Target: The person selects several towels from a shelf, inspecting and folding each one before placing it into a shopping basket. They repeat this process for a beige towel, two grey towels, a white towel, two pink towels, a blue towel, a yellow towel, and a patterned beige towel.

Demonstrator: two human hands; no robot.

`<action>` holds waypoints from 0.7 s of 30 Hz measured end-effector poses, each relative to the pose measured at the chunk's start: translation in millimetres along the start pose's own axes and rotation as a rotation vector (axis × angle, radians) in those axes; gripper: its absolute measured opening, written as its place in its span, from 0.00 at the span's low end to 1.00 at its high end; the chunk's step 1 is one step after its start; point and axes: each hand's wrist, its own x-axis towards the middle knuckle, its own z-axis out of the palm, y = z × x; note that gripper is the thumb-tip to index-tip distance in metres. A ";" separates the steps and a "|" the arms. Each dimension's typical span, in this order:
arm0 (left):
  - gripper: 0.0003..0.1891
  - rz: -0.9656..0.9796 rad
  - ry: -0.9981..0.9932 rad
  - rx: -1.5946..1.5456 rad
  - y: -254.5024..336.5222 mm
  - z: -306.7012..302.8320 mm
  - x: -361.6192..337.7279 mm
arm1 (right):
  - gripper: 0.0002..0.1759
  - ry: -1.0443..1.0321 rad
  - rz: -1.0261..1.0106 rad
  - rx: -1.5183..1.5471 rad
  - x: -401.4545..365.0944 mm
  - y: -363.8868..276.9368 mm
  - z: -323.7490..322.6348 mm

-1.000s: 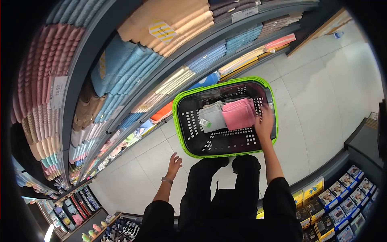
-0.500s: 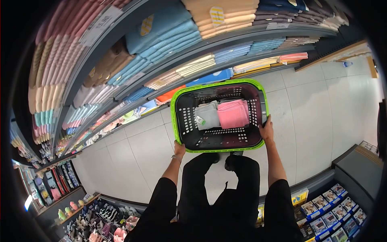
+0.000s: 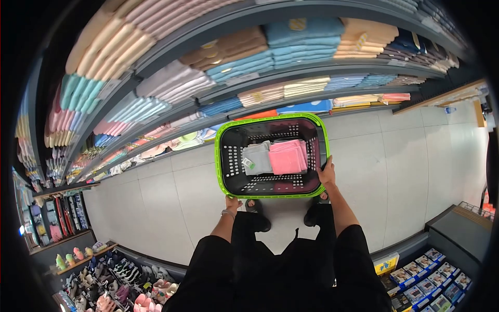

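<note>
A black shopping basket [image 3: 231, 179] with a bright green rim is held out in front of my body, above the floor. My left hand [image 3: 233, 203] grips its near left corner, and my right hand [image 3: 327, 174] is closed on the right side of the rim. Inside lie a folded grey towel [image 3: 257, 156] with a small green-and-white tag and a stack of folded pink towels [image 3: 287, 157], side by side. Some fingers of both hands are hidden behind the rim.
Shelves of folded towels [image 3: 301, 44] curve along the far side and left. The pale tiled floor [image 3: 369, 171] runs beneath the basket. Slippers [image 3: 117, 281] fill a rack at near left; boxed goods [image 3: 426, 283] stand at near right. A bottle [image 3: 450, 110] is at far right.
The basket and both hands have shifted slightly left in view. More of the upper towel shelves shows, and my shoes now stand further apart near the basket.
</note>
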 end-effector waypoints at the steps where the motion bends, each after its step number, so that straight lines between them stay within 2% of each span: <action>1: 0.26 -0.006 -0.006 0.005 -1.3 -8.8 1.5 | 0.50 0.005 -0.004 0.000 -5.6 -5.6 6.4; 4: 0.32 -0.017 -0.109 -0.020 -0.2 -26.8 -6.4 | 0.46 0.092 0.063 -0.057 -17.7 -22.5 15.9; 6: 0.36 -0.076 -0.158 -0.003 9.0 -36.1 -26.3 | 0.42 0.230 -0.040 -0.062 -32.7 -39.2 9.2; 7: 0.38 -0.094 -0.250 0.002 20.0 -43.7 -43.0 | 0.38 0.245 -0.029 -0.055 -45.9 -55.2 0.4; 8: 0.35 -0.078 -0.342 0.057 29.3 -52.4 -56.4 | 0.38 0.262 -0.038 -0.051 -57.0 -64.9 -4.6; 10: 0.30 0.043 -0.356 0.198 43.7 -75.1 -90.5 | 0.34 0.209 0.021 -0.005 -85.3 -82.9 -18.0; 12: 0.25 0.083 -0.456 0.292 67.8 -109.0 -123.0 | 0.30 0.090 0.095 -0.094 -119.8 -102.9 -30.9; 13: 0.24 0.132 -0.453 0.333 70.6 -127.5 -126.3 | 0.28 -0.034 0.102 -0.098 -123.7 -94.5 -27.7; 14: 0.23 0.180 -0.448 0.374 73.5 -145.9 -127.2 | 0.28 -0.090 0.142 -0.055 -146.8 -112.5 -38.5; 15: 0.22 0.172 -0.425 0.367 83.4 -164.8 -136.2 | 0.28 -0.137 0.185 0.118 -188.7 -155.9 -67.9; 16: 0.22 0.159 -0.400 0.361 93.8 -184.4 -147.1 | 0.24 -0.182 0.205 0.134 -210.1 -171.5 -77.3; 18: 0.19 0.154 -0.319 0.353 114.2 -221.3 -169.1 | 0.21 -0.141 -0.058 -0.061 -198.0 -115.4 -36.5; 20: 0.16 0.158 -0.285 0.360 120.5 -257.4 -171.1 | 0.17 -0.332 0.267 0.286 -219.6 -117.1 -35.7; 21: 0.14 0.163 -0.256 0.363 118.3 -274.3 -169.1 | 0.15 -0.368 0.262 0.310 -228.4 -110.6 -31.3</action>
